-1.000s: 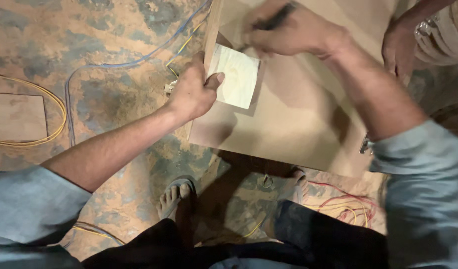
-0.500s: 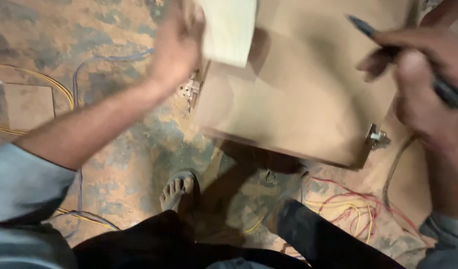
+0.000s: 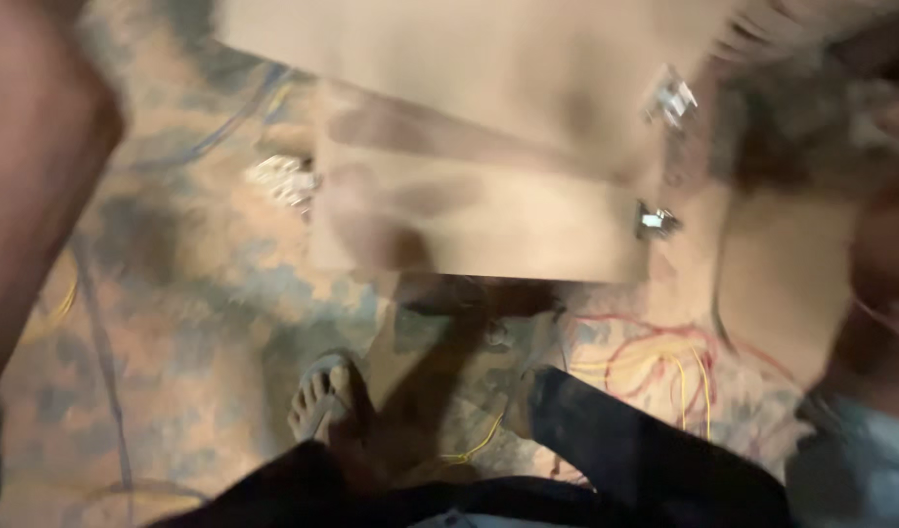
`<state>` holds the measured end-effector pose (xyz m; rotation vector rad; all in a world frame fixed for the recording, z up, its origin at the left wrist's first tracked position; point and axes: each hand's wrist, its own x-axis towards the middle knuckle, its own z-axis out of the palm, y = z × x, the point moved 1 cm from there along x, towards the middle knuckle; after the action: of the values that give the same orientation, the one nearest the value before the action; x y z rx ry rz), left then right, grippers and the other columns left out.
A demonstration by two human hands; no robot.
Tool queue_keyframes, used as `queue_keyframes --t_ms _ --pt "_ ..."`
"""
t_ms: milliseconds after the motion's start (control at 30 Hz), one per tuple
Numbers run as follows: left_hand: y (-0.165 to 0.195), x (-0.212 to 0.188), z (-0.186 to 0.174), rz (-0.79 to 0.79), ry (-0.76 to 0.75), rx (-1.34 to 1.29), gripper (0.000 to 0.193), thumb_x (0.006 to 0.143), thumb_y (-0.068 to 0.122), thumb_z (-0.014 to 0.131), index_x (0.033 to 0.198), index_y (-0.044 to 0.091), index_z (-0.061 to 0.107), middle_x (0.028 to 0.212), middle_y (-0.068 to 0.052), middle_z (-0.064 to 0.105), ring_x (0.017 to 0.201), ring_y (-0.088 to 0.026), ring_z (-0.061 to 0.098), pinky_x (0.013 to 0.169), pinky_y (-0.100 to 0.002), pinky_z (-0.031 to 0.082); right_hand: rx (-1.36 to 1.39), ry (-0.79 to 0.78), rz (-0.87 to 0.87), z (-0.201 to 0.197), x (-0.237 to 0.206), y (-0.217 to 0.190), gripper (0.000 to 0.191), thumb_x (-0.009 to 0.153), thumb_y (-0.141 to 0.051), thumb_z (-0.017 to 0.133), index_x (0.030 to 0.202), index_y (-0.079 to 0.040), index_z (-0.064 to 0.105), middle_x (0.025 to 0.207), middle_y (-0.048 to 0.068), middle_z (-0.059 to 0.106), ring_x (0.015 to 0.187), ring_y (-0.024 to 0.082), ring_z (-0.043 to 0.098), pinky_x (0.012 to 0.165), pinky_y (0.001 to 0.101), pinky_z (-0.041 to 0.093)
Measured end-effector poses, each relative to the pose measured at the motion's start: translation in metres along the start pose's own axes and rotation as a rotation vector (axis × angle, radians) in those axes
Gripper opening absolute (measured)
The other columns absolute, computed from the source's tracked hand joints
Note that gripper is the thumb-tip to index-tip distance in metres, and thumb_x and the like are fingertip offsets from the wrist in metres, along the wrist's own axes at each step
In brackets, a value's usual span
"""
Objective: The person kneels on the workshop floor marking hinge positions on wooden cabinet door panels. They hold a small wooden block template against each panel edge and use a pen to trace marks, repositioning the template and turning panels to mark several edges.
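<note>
**Wooden board lies across the middle of a blurred frame, both hands at the edges**

The wooden board (image 3: 488,225), pale and flat, spans the upper middle of the frame, with a second pale panel (image 3: 469,59) above it at the top edge. Two small metal fittings (image 3: 657,221) glint on its right side, one at the board's right end and one higher up. The whole view is smeared by motion, so fine detail is lost.

The left forearm (image 3: 29,186) fills the upper left of the frame as a broad blur; the left hand itself is out of view above the top edge. On the right, a blue sleeve (image 3: 860,460) sits at the lower right and a blurred arm rises along the right edge; the right hand (image 3: 884,244) is too smeared to tell whether it is clenched, released or grasping anything. Neither hand can be seen touching the board.

Below the board, a foot in a pale sandal (image 3: 322,396) stands on the mottled floor (image 3: 175,332), with dark trousers (image 3: 615,450) at the bottom of the frame. Red and yellow wires (image 3: 664,367) lie loose on the floor at the lower right, just below the board, and a blue cable (image 3: 97,332) runs down the left.

As a judgement: work on the board would go better with the head held steady and one hand flat on the board so it cannot slide, feet kept clear of the loose wires.
</note>
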<state>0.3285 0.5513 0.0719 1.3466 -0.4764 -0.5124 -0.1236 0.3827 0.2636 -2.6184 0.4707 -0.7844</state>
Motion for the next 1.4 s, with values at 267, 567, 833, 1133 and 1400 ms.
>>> queue_keyframes --t_ms 267,567,833,1133,1400 --pt "0.011 -0.043 0.031 -0.123 -0.137 -0.113 0.030 0.115 0.023 0.053 0.136 0.002 0.047 0.126 -0.010 0.061 0.115 -0.022 0.063 0.102 -0.041 0.057 -0.155 0.152 0.015 -0.045 -0.037 0.000 0.031 0.118 -0.024 0.051 0.126 0.004 0.059 0.107 0.015 0.068 0.092 0.021 0.068 0.083 0.0315 0.056" --pt "-0.026 -0.042 0.042 -0.208 -0.159 -0.082 0.028 0.117 0.024 0.051 0.138 0.006 0.045 0.131 -0.005 0.057 0.120 -0.017 0.060 0.108 -0.039 0.059 -0.250 0.215 -0.001 -0.062 -0.052 0.005 0.029 0.116 -0.023 0.052 0.125 0.004 0.061 0.108 0.016 0.068 0.093 0.023 0.069 0.084 0.0332 0.056" --pt "-0.057 -0.051 0.051 -0.204 -0.206 0.015 0.034 0.118 0.026 0.049 0.143 0.003 0.043 0.128 -0.005 0.060 0.116 -0.015 0.061 0.102 -0.036 0.056 -0.290 0.236 -0.041 -0.069 -0.044 0.003 0.028 0.114 -0.022 0.053 0.125 0.003 0.062 0.109 0.016 0.068 0.094 0.025 0.069 0.085 0.0347 0.056" --pt "-0.060 -0.064 0.076 -0.311 -0.079 0.449 0.040 0.106 0.036 0.053 0.126 0.002 0.054 0.092 -0.009 0.062 0.075 -0.017 0.055 0.062 -0.037 0.047 -0.226 0.101 0.004 0.007 -0.022 0.044 0.024 0.102 -0.016 0.062 0.120 -0.001 0.066 0.108 0.018 0.071 0.099 0.034 0.071 0.088 0.0421 0.056" --pt "-0.059 -0.067 0.101 -0.282 -0.152 0.311 0.038 0.105 0.032 0.050 0.122 0.000 0.056 0.097 -0.014 0.069 0.084 -0.021 0.062 0.075 -0.039 0.051 -0.298 -0.247 -0.109 0.133 -0.066 0.110 0.050 0.090 -0.023 0.067 0.133 0.001 0.055 0.128 0.024 0.063 0.121 0.043 0.057 0.100 0.0497 0.047"
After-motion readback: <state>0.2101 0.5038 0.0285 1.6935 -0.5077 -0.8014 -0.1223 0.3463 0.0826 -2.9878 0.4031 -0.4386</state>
